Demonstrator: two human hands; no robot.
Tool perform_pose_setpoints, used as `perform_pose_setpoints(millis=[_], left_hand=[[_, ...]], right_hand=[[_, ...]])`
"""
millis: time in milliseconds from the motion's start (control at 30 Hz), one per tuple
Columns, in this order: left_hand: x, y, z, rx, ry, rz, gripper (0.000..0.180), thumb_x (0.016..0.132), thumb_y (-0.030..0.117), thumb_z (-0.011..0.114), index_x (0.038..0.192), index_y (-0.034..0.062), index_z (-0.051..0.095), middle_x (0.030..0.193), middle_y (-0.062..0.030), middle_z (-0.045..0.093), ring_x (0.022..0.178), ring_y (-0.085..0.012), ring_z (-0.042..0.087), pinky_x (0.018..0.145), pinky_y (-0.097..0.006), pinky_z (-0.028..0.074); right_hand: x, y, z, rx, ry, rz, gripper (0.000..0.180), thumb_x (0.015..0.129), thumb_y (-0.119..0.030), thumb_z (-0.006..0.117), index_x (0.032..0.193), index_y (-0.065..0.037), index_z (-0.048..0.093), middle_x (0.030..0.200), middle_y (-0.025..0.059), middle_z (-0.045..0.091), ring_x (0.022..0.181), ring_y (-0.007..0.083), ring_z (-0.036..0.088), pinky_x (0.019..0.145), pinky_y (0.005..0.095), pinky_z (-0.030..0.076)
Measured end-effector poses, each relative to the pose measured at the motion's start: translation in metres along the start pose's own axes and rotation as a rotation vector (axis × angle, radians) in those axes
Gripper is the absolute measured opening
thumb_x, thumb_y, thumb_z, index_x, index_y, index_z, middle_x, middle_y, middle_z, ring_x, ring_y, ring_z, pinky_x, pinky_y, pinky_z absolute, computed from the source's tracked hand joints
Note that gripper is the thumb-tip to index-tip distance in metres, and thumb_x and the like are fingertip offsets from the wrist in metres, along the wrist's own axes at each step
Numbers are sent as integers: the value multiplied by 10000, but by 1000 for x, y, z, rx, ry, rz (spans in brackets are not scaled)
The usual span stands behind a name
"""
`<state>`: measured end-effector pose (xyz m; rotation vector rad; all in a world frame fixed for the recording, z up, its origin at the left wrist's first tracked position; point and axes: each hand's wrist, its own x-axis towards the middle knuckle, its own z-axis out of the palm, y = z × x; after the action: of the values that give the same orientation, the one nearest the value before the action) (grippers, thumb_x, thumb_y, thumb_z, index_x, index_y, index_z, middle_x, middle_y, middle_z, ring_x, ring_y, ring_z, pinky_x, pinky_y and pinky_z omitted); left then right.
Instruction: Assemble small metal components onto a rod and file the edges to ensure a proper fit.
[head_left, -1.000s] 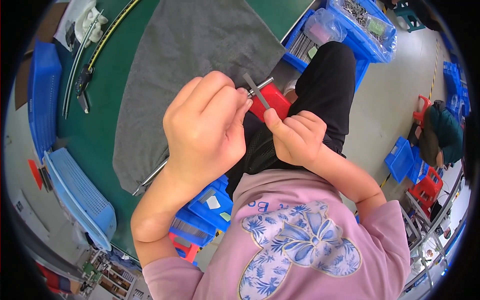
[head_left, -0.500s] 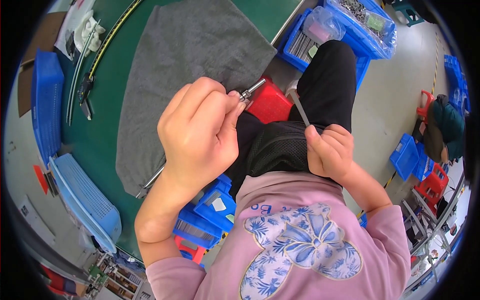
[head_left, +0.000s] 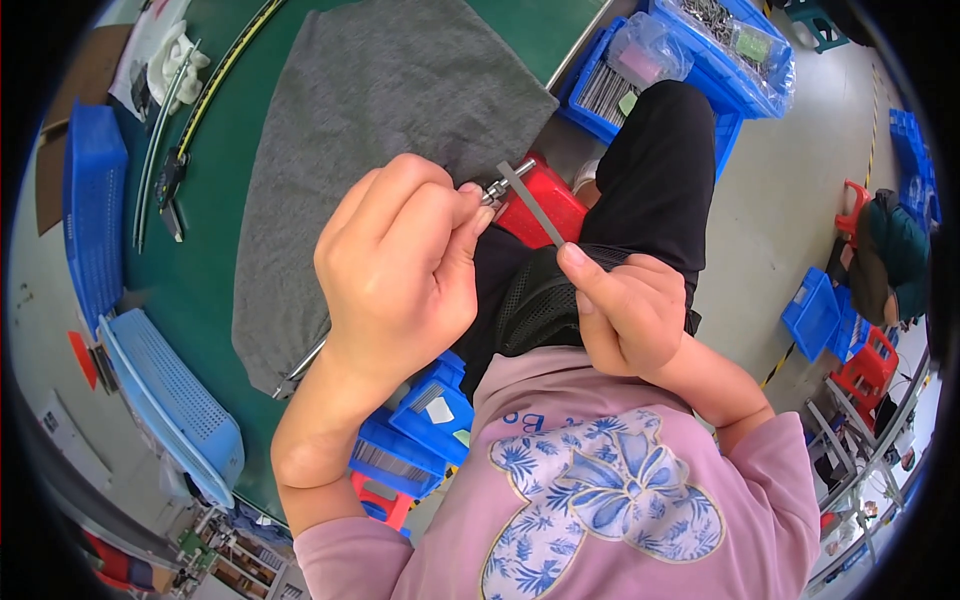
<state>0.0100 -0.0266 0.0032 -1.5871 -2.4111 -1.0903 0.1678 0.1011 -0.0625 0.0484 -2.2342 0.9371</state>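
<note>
My left hand (head_left: 395, 250) is closed, its thumb and forefinger pinching a stepped shiny metal rod (head_left: 493, 190). The rod's tip points up and to the right, out past my fingertips. Between the thumb and fingers of my right hand (head_left: 630, 305) is a narrow flat grey strip (head_left: 538, 212), shaped like a small file. The strip's far end crosses the rod's tip; whether they touch, I cannot tell. Another length of metal rod (head_left: 302, 366) shows at the cloth's lower edge, partly behind my left forearm. It may be the same rod.
A grey cloth (head_left: 370, 90) covers part of the green table (head_left: 195, 290). A caliper (head_left: 172, 185) and thin rods lie to the left, near blue baskets (head_left: 180, 390). Blue bins (head_left: 590, 115) of metal parts stand at upper right, by a red stool (head_left: 545, 205) beyond my lap.
My right hand has moved left and slightly up, bringing the grey strip from beside my knee across the rod's tip. My left hand has stayed nearly still.
</note>
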Motion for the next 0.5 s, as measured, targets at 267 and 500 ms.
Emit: perform_pose_setpoints(millis=[267,500], left_hand=[[-2,2,3,-17,37,-46,189,620,-60,719,691,26,567,692,-73,507,574,-245,512,507,-337,411],[-2,2,5,-22,55,-41,190,615,-65,710,698,29,566,696,-70,509,581,-247,510,505,-340,411]], right_hand=[[0,-1,0,-30,-22,3,618,517,42,576,1129,31,663,486,-27,318,369,110,328,379,268,261],[3,-5,-2,-83,-53,-12,597,530,29,579,1119,11,674,487,-31,309,368,116,319,382,274,260]])
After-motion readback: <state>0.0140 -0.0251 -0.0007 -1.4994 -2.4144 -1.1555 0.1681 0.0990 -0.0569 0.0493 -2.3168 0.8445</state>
